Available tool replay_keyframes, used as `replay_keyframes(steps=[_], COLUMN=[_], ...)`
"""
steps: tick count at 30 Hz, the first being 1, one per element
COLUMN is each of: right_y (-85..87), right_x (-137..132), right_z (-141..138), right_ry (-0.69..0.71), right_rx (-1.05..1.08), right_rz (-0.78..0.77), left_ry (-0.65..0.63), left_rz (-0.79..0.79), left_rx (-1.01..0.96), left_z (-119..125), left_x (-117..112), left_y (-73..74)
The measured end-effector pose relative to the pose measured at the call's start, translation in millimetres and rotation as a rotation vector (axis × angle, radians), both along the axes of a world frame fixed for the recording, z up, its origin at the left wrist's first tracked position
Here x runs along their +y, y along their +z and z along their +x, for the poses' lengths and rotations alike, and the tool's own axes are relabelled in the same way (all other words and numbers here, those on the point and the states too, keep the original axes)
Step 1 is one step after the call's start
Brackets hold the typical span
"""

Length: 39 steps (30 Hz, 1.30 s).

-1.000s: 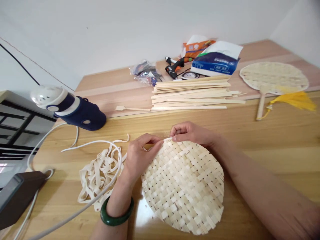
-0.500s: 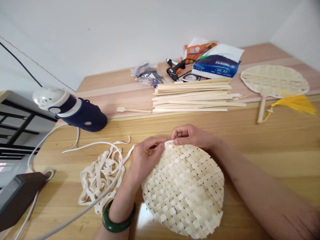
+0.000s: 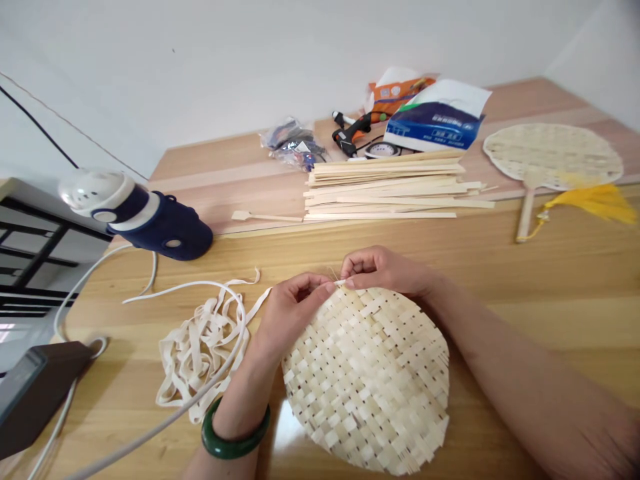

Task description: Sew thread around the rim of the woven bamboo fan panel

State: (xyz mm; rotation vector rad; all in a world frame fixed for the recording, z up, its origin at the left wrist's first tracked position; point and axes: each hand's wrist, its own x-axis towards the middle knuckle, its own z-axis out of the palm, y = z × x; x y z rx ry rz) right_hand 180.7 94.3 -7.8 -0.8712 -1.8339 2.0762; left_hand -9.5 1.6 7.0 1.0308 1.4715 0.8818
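A round woven bamboo fan panel [image 3: 370, 380] is held tilted above the table, its far edge pinched by both hands. My left hand [image 3: 295, 310] is closed on the upper left rim, thumb on top. Close beside it, my right hand [image 3: 383, 272] pinches the same rim with thumb and curled fingers. Between the fingertips a short piece of white cloth tape lies along the edge, and thin loose fibres stick up there. The tape [image 3: 260, 303] runs from my left hand toward a loose pile of cotton tape [image 3: 195, 353] on the left.
A white cable [image 3: 240, 320] loops over the tape pile. Behind stand a navy bottle [image 3: 175, 230], bamboo strips [image 3: 385, 193], a small wooden spatula [image 3: 265, 217], a glue gun [image 3: 353, 133] and a tissue pack [image 3: 435, 123]. A finished fan [image 3: 555, 157] with yellow tassel [image 3: 595, 203] lies right.
Both hands stay at the rim, with the left thumb shifted slightly along the edge toward the right hand. The view has tilted a little; the panel is nearly still.
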Motion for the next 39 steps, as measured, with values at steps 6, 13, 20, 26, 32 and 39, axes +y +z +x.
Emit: replay_keyframes(steps=[6,13,20,26,32,39], right_y=[0.8,0.4,2.4,1.3,1.7,-1.0], right_x=[0,1,0,1,1,1], right_z=[0,0,0,1,0,0], right_ry=[-0.007,-0.015,-0.028,-0.023,-0.019,-0.007], right_rx=[0.004,0.025,0.016,0.026,0.012,0.018], right_rz=[-0.009,-0.039,-0.066,-0.064,-0.057,-0.012], left_ry=[0.044,-0.038,-0.03,-0.008,-0.006,0.068], left_rz=[0.049,0.091,0.121,0.126,0.101,0.059], left_rx=[-0.022,-0.015,0.099,0.124,0.146,0.079], left_z=[-2,-9,-12,-10,-8,-8], left_x=[2,1,3,3,3,3], left_y=[-3.8,1.2,4.4,6.6,8.0,-0.4])
